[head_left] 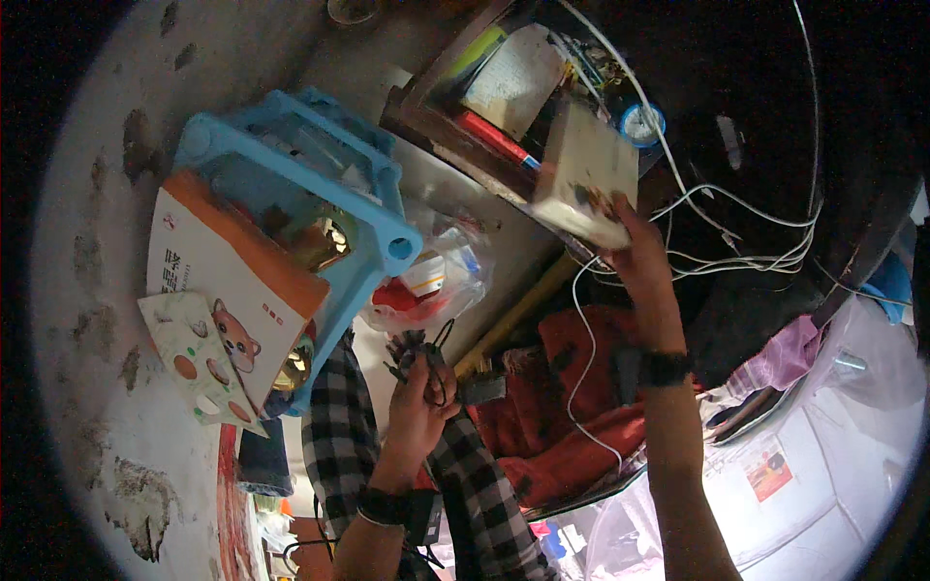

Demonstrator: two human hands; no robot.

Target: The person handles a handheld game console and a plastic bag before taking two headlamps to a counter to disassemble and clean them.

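**Our right hand (635,254) grips a pale box (581,174) at the drawer (412,126)**

In the head view, we see the white-and-orange carton (218,276) bearing dark printed characters and a cartoon animal; a patterned card (199,358) overlaps its lower part. The pale box carries a small dark picture, too blurred to make out.

The drawer's wooden front edge runs diagonally below that box; we cannot tell whether they touch. Our right fingers and thumb clasp the box's near end. Our left hand (421,397) is curled around a bundle of dark cord (412,351), well apart from the drawer. A narrow pale strip lies open between the drawer and the blue rack (291,145), with a plastic bag (436,266) at its lower end. White cables (765,221) loop close beside our right hand.
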